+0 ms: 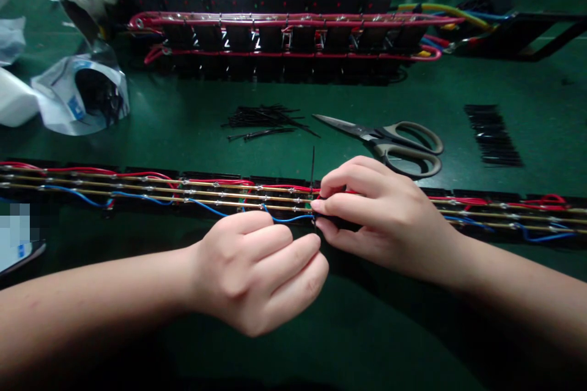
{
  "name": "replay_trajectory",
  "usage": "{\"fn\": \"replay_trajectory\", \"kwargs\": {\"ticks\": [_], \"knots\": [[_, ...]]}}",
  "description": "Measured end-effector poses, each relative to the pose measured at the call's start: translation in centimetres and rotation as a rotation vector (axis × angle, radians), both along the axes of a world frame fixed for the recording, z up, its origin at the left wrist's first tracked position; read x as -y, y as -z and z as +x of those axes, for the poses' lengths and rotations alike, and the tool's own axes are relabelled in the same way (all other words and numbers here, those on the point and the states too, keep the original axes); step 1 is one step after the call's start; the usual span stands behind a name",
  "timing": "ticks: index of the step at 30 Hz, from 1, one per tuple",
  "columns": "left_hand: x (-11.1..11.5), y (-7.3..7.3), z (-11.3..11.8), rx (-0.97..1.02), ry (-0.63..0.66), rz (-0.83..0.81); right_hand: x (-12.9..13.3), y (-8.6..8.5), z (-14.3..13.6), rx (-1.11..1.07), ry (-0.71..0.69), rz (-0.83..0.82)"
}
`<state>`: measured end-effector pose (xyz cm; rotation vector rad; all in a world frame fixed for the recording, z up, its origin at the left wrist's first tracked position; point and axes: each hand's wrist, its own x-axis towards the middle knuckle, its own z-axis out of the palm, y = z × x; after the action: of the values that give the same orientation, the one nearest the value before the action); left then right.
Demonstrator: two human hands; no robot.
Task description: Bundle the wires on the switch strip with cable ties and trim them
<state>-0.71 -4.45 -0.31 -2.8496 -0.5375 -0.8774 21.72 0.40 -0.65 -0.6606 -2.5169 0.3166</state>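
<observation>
Curling the left hand point(257, 270) into a fist at the near middle of the green surface point(183, 134), grip pressed together just beside the blue wire point(287, 219); hiding whatever sits inside the fingers, so cannot tell what is being pinched, if anything.

Pinching with the right hand point(383, 215) just to the right of it, thumb and fingertips closing on the black head of a cable tie point(313, 165) at the middle of the long wired strip point(137, 190). Running that strip left to right across the surface, carrying red and blue wires along brass-coloured rails. Standing the tie's thin tail straight up above the strip, untrimmed.

Judging from this: looping one tie around the wires at mid-strip, probably being cinched, with its tail not yet cut. Showing no tie tails elsewhere along the strip, though too small to tell which spots are already fastened.

Lying idle farther back: scissors point(397, 142) just beyond the right hand, blades shut and pointing left; a loose heap of black ties point(263, 119) left of them; a neat row of black ties point(493, 134) at the right. Suggesting plenty of stock left.

Sitting at the far edge: another wired assembly point(284, 43) with red wires, seemingly bundled already, and open bags point(80, 95) at the far left.
</observation>
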Motion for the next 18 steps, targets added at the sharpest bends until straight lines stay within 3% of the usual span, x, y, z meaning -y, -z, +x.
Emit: {"fn": "replay_trajectory", "kwargs": {"ticks": [18], "knots": [[-0.21,0.33,-0.05,-0.044,0.071,-0.003,-0.01,0.0,-0.13,0.0,-0.005,0.01]]}}
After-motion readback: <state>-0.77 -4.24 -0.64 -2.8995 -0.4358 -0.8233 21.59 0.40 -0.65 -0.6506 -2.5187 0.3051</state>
